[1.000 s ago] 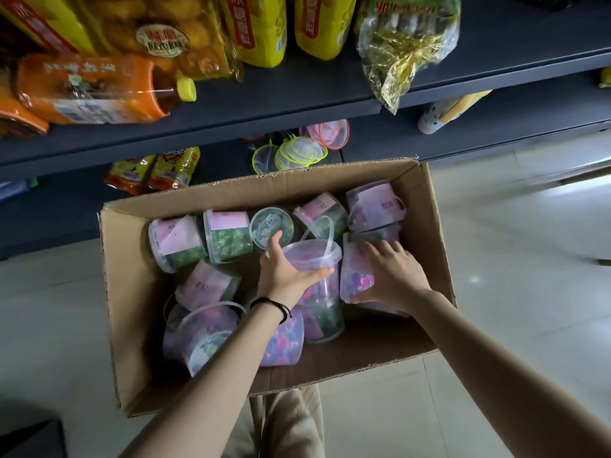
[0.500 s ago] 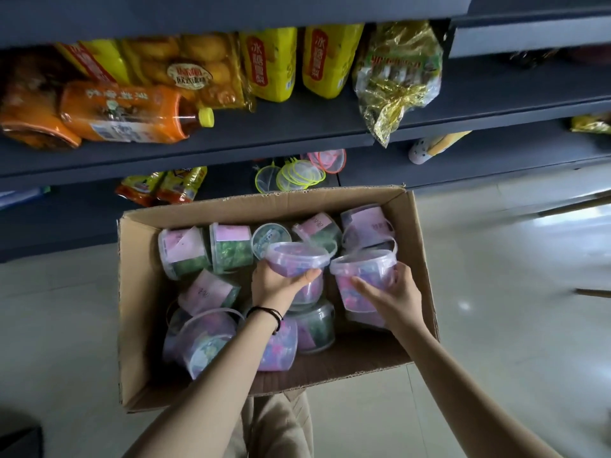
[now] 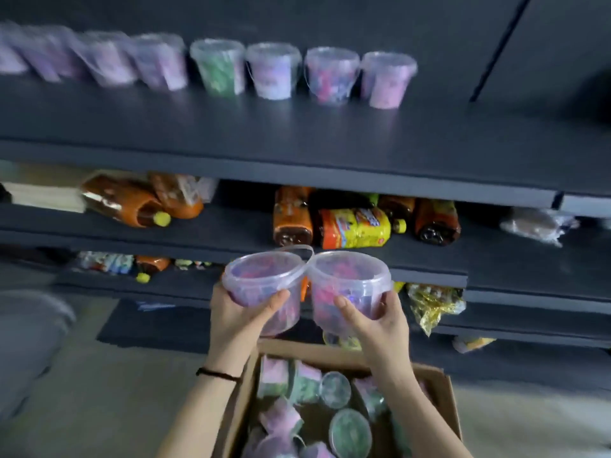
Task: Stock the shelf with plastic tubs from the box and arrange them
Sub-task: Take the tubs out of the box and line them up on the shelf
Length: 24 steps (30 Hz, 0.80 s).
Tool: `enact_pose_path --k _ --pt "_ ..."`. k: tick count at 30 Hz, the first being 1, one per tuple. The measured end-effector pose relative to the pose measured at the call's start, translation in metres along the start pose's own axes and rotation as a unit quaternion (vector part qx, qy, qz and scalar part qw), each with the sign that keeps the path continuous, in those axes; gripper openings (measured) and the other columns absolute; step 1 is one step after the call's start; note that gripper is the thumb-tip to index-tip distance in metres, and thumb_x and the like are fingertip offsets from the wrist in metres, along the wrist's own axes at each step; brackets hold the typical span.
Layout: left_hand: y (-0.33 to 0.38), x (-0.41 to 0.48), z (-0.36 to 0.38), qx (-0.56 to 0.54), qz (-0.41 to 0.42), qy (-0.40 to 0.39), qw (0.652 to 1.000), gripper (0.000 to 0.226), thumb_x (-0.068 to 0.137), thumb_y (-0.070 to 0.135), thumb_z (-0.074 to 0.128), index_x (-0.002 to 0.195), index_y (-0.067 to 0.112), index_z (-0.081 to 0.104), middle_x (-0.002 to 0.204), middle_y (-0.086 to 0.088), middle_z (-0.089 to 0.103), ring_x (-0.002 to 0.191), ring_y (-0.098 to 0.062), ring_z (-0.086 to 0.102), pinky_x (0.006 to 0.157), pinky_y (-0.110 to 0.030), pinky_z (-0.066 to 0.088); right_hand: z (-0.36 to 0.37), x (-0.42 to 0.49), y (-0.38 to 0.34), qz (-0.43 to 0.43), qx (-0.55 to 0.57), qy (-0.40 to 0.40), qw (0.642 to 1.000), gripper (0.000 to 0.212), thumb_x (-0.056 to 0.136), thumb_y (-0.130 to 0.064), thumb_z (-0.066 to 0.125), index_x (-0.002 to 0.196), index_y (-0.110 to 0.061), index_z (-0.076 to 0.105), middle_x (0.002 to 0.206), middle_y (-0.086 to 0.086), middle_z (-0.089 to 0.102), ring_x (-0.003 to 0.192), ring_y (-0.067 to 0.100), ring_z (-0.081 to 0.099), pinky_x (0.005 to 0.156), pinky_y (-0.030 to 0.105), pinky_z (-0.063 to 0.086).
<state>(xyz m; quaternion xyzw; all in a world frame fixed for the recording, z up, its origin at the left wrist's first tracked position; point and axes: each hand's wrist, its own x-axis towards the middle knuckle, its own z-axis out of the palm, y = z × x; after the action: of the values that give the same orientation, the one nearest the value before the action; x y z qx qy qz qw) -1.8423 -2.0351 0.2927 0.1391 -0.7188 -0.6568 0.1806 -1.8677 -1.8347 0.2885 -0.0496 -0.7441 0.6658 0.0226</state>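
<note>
The dark top shelf (image 3: 297, 133) carried a row of tubs (image 3: 274, 71), its left end too blurred to count, with bare board beyond the rightmost. Above the cardboard box (image 3: 444, 401), the left tub (image 3: 261, 285) and right tub (image 3: 350, 285) touched at their rims, the left hand (image 3: 238, 315) gripping one and the right hand (image 3: 377, 322) the other. The sound course seemed to be setting each upright beside the row's end, with matching spacing.
</note>
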Motion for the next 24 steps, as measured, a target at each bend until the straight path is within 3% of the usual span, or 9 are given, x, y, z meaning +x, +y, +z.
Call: enact_pose_path --k 2,5,7,11,13,17,19,21,24 --pt "0.036 0.016 -0.031 -0.012 0.028 0.02 0.999 0.061 0.055 0.05 0.086 0.109 0.029 0.064 0.106 0.004 0.072 0.102 -0.011 0.067 0.083 -0.023 0.054 0.028 -0.002 -0.041 -0.022 0.021 -0.025 0.999 0.064 0.053 -0.06 0.084 0.098 -0.021 0.06 0.091 -0.004 0.07 0.085 0.017 0.067 0.075 0.033 0.056" --pt "0.081 0.041 -0.082 -0.028 0.067 0.047 0.996 0.088 0.048 0.062 0.085 0.12 0.018 0.058 0.114 0.0 0.068 0.109 -0.013 0.064 0.09 -0.034 0.054 0.074 -0.003 -0.096 -0.072 0.033 -0.051 0.996 0.066 0.05 -0.066 0.079 0.096 -0.024 0.06 0.084 -0.015 0.068 0.076 0.008 0.065 0.063 0.024 0.053" --pt "0.105 0.059 -0.121 -0.034 0.089 0.07 0.993 0.098 0.048 0.062 0.085 0.127 0.014 0.053 0.121 -0.001 0.065 0.114 -0.014 0.062 0.096 -0.042 0.052 0.108 -0.001 -0.128 -0.106 0.044 -0.062 0.991 0.069 0.049 -0.066 0.079 0.101 -0.024 0.061 0.09 -0.016 0.069 0.082 0.004 0.066 0.066 0.021 0.053" --pt "0.139 0.099 -0.201 -0.048 0.137 0.114 0.983 0.07 0.053 0.053 0.084 0.115 0.034 0.059 0.113 0.007 0.069 0.106 -0.006 0.065 0.087 -0.028 0.056 0.189 0.0 -0.181 -0.149 0.055 -0.079 0.984 0.078 0.048 -0.064 0.078 0.113 -0.026 0.059 0.103 -0.013 0.069 0.096 0.001 0.065 0.072 0.014 0.052" --pt "0.145 0.122 -0.245 -0.058 0.126 0.141 0.98 0.071 0.048 0.055 0.085 0.111 0.037 0.057 0.113 0.009 0.068 0.103 -0.002 0.065 0.085 -0.024 0.055 0.233 0.002 -0.197 -0.154 0.058 -0.081 0.983 0.07 0.049 -0.064 0.078 0.108 -0.032 0.059 0.101 -0.017 0.068 0.095 -0.001 0.064 0.071 0.013 0.051" --pt "0.144 0.188 -0.333 -0.032 0.099 0.154 0.983 0.095 0.045 0.057 0.085 0.123 0.012 0.055 0.117 -0.004 0.066 0.104 -0.016 0.066 0.089 -0.039 0.055 0.326 0.012 -0.214 -0.141 0.052 -0.054 0.987 0.07 0.044 -0.068 0.077 0.103 -0.037 0.056 0.098 -0.019 0.066 0.094 0.0 0.062 0.079 0.024 0.051" --pt "0.142 0.22 -0.367 -0.022 0.093 0.167 0.981 0.096 0.045 0.052 0.089 0.123 0.009 0.052 0.116 -0.005 0.065 0.103 -0.017 0.065 0.084 -0.033 0.055 0.367 0.017 -0.218 -0.127 0.049 -0.04 0.99 0.078 0.041 -0.067 0.077 0.108 -0.034 0.054 0.102 -0.016 0.065 0.097 0.001 0.061 0.079 0.024 0.05" --pt "0.137 0.247 -0.393 0.003 0.093 0.183 0.979 0.082 0.053 0.038 0.094 0.119 0.011 0.052 0.113 -0.002 0.063 0.101 -0.012 0.063 0.079 -0.022 0.051 0.401 0.024 -0.222 -0.116 0.047 -0.035 0.992 0.086 0.04 -0.067 0.078 0.114 -0.032 0.051 0.106 -0.016 0.063 0.099 0.002 0.06 0.076 0.02 0.049" --pt "0.125 0.279 -0.419 0.051 0.113 0.19 0.974 0.056 0.057 0.024 0.092 0.099 0.027 0.056 0.096 0.013 0.062 0.083 0.012 0.06 0.062 -0.003 0.045 0.444 0.037 -0.227 -0.114 0.044 -0.042 0.992 0.087 0.046 -0.061 0.085 0.119 -0.032 0.046 0.11 -0.018 0.059 0.103 0.002 0.057 0.077 0.018 0.047"
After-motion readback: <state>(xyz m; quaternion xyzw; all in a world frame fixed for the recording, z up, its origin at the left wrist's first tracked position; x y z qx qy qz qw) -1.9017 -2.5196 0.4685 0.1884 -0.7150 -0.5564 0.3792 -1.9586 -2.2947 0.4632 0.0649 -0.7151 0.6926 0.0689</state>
